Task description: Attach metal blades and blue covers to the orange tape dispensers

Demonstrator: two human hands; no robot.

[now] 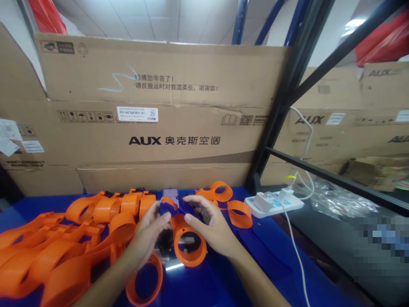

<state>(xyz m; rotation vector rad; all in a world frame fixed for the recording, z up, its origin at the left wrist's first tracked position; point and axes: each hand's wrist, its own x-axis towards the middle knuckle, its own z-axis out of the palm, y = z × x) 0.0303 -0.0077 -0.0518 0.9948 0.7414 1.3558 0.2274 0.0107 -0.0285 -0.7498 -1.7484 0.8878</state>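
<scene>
Between my two hands is an orange plastic ring piece [191, 254] with a neck at its top, where a dark blue part [168, 208] sits against it. My left hand [150, 228] closes on the blue part from the left, thumb on top. On the other side my right hand [209, 221] pinches the piece at its neck, thumb in front and fingers curled behind. Below my left wrist lies another orange ring [145, 279]. A phone [171, 194] with a lit screen is just behind my hands. Exactly how the blue and orange parts join is hidden by my fingers.
Many orange ring pieces [60, 260] are heaped on the blue tabletop [223, 285] at left. More orange rings [239, 214] lie to the right. A white power strip [275, 202] with cables stands beside a black rack post [271, 115]. A large cardboard box [179, 111] walls off the back.
</scene>
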